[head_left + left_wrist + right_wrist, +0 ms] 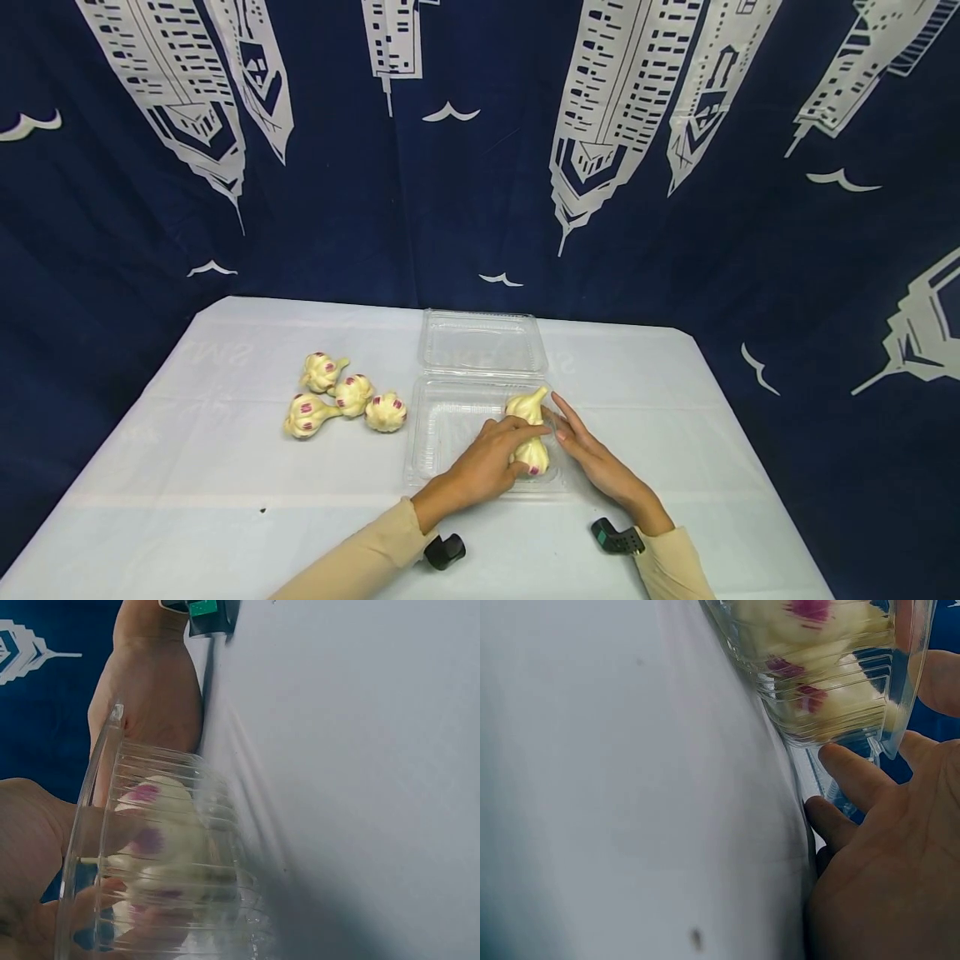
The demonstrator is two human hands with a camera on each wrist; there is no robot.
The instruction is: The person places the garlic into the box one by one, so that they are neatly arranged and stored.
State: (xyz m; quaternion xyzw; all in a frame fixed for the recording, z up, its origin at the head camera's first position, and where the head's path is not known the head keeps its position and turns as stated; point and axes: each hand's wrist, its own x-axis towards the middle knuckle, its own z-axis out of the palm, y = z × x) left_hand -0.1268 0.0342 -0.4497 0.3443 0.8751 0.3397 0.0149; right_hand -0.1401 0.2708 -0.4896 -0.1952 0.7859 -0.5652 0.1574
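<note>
A clear plastic clamshell container [417, 429] lies open, its lid [483, 343] folded back away from me. Two garlic bulbs [532, 458] with purple patches sit along the right side of its base, one behind the other. My left hand [483, 460] reaches over the base and grips the nearer bulb, thumb on its near side and index finger across the top. Through the ribbed wall, that garlic shows in the left wrist view. With fingers extended, my right hand [600, 467] is beside the container's right wall, fingertips right at the edge [889, 742].
Several more garlic bulbs [352, 395] lie grouped on the white tablecloth [225, 475] left of the container. A small dark speck [262, 510] is on the cloth at the near left. Dark blue patterned fabric [480, 183] hangs behind the table.
</note>
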